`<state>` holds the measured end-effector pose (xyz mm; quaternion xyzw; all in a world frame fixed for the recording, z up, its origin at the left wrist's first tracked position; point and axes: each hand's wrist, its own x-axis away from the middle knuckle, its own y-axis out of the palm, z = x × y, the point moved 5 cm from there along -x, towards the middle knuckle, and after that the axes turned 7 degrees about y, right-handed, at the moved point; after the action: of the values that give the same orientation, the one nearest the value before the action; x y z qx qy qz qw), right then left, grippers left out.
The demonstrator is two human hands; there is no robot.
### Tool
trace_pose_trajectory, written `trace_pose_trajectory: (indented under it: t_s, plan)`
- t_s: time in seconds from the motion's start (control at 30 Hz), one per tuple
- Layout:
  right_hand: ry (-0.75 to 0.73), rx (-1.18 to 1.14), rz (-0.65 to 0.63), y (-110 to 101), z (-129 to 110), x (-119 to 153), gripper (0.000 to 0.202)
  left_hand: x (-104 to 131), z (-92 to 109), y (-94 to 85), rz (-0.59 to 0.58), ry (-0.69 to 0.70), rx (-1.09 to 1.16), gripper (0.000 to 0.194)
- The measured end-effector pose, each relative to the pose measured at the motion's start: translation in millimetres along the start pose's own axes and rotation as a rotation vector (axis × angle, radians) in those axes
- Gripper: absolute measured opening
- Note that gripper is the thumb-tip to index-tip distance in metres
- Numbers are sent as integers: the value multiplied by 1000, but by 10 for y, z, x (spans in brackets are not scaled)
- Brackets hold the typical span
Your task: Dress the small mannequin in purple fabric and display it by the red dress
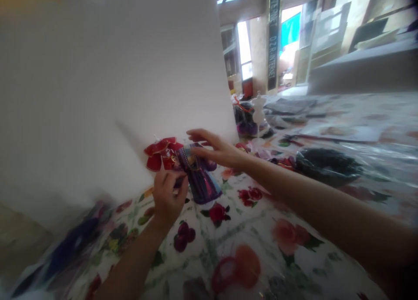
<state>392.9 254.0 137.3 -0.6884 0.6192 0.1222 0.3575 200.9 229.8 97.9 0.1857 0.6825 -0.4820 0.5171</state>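
Observation:
A small purple doll-size dress (204, 189) with a flared skirt and gold-and-dark trim stands on the fruit-print tablecloth. My left hand (168, 193) is at its left side, fingers curled into a pinch by the waist; what they pinch is too small and blurred to make out. My right hand (217, 150) reaches over the dress top from the right, fingers stretched out and apart, and partly hides the upper bodice. Just behind my left hand is a small red garment (163, 152) with gold edging, beside the dress.
A large white board (114, 73) rises behind the garments. To the right are a white mini dress form (259, 110), a plastic-wrapped dark bundle (243, 117) and a black item (326, 165) under clear plastic. Dark blue fabric (73, 247) lies at the left. The tablecloth (202, 230) shows wrinkled plastic.

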Motion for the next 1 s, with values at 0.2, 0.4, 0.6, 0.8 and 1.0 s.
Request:
trace_pose_trajectory:
  t_s: [0.2,0.4,0.6,0.8,1.0]
  plan:
    - [8,127,-97,49,-90,-211,37,-99,-79,69,-33,-126,15,10]
    - [16,222,-113,119,-63,-187,43,-55,-191,164,-17,-360,236,14]
    - [41,219,-102,123,-55,-165,38,-29,-244,257,14,-521,450,11]
    - [13,245,-79,119,-49,-151,36,-33,-213,269,40,-530,539,11]
    - [39,250,-62,125,-57,-137,34,-54,-196,271,17,-532,465,11]
